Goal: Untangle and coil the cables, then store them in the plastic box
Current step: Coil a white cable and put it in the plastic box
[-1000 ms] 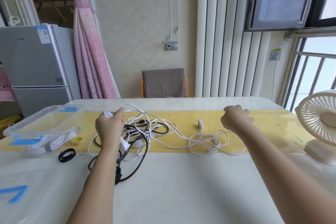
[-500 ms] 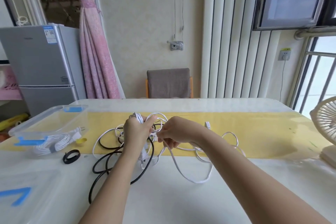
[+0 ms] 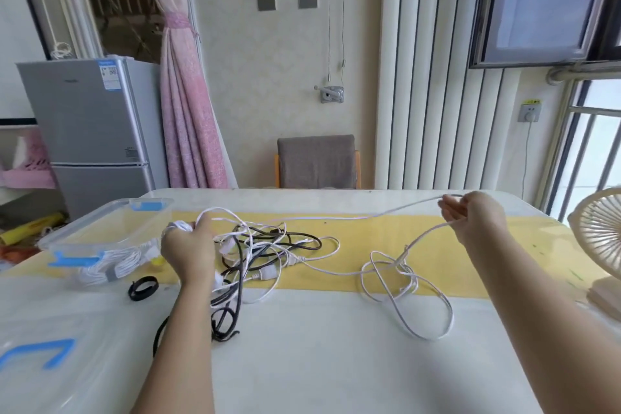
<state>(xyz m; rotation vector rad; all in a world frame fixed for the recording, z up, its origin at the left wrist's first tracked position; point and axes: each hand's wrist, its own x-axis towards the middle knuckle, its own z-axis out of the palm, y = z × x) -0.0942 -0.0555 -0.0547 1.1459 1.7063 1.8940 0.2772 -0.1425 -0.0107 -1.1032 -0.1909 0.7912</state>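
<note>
Now cable: L hand, R hand

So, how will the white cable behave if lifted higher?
Probably floppy: the white cable sags from the right hand into loose loops on the table. Likely light: curled fingers hold it. It may drag the black cable, tangled with it near the left hand.

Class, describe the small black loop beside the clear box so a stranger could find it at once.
On the white table, find the clear plastic box with blue clips at the left. Just in front of it lies the black strap, a small flat closed ring, unlike the long black cable tangled nearby.
</note>
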